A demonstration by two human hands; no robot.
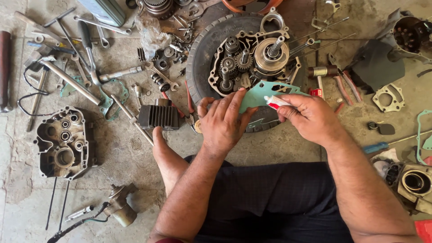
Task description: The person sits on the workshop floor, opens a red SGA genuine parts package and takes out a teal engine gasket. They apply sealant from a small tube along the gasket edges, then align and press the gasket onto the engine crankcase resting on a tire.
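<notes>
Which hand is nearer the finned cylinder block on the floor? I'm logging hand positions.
Left. The left hand is just right of the cylinder block; the right hand lies farther right, holding a small tube.
</notes>
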